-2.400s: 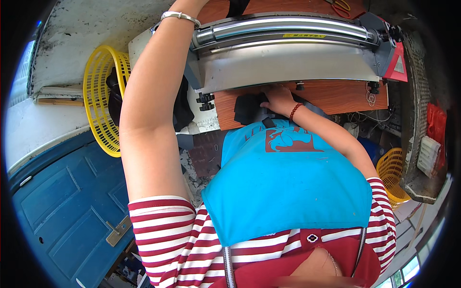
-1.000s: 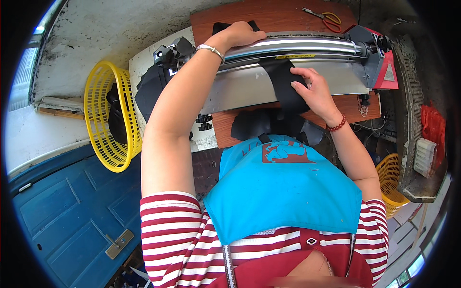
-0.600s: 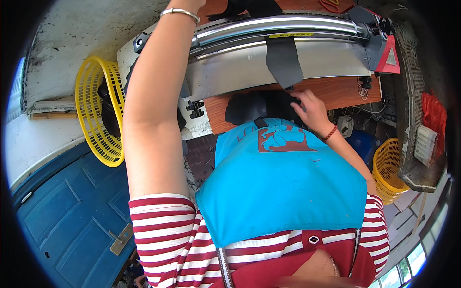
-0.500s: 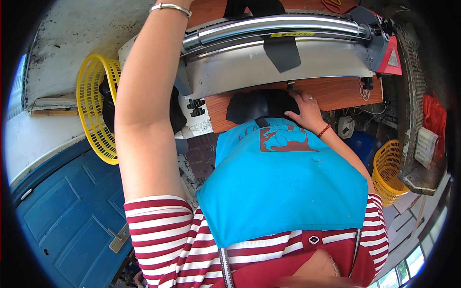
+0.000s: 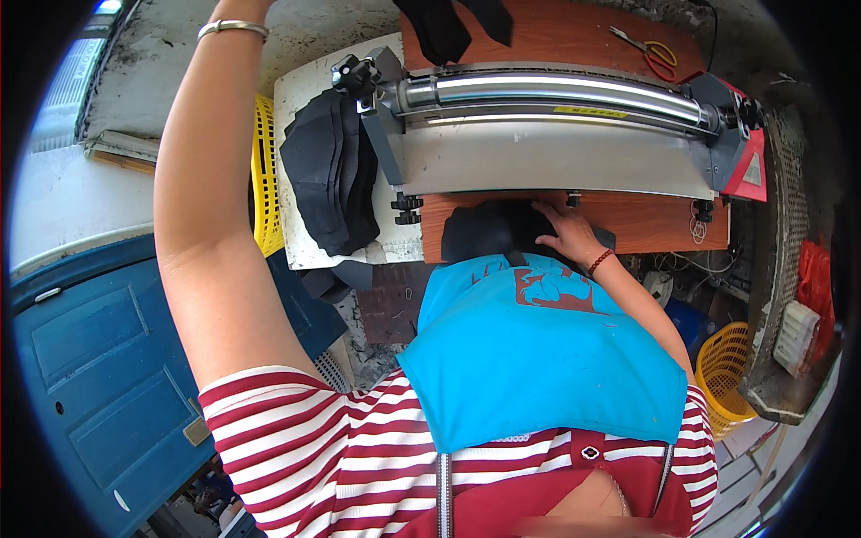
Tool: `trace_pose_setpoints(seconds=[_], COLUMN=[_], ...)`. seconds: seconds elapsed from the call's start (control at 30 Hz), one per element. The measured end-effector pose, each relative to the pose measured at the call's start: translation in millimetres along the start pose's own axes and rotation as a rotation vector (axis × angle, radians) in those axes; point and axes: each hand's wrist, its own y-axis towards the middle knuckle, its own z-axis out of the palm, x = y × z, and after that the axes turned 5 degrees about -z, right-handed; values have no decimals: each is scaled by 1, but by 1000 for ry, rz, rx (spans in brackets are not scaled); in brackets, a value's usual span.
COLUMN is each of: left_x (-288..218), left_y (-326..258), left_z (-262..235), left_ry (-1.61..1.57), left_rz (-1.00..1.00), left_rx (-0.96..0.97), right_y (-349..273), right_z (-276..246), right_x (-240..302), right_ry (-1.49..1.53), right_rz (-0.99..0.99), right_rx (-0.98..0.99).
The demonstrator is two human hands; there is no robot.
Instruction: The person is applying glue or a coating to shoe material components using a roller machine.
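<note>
1 roller machine (image 5: 556, 157) on the counter (image 5: 664, 221), 1 pr scissors (image 5: 645, 47) behind it, 2 yellow baskets (image 5: 265, 179), one each side, 2 black strips (image 5: 439, 34) w/ angled ends up top! black pcs (image 5: 473, 235), matte, overlapping, too bunched to count, lie at the near edge, r hand (image 5: 571, 238) resting loose on 'em, thumb apart; l hand's outta frame, grip can't tell.

Bears, on the brown board (image 5: 665, 222), a roller machine (image 5: 556, 152) across the middle, with scissors (image 5: 654, 59) behind it and black pieces (image 5: 475, 235) overlapping the near edge. Shows black strips (image 5: 438, 34) over the far part (resting or lifted, impossible to tell). Holds, on the white tabletop (image 5: 301, 255) at left, a black stack (image 5: 330, 175).
</note>
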Motion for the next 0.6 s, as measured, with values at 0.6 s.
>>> trace_pose_setpoints(seconds=[0.6], left_x=[202], left_y=[-262], left_z=[-65], left_ry=[300], left_rz=[-211], left_rx=[285], right_y=[-3], right_z=[-1], right_x=[2], right_ry=[-29], right_rz=[3], right_rx=[-25])
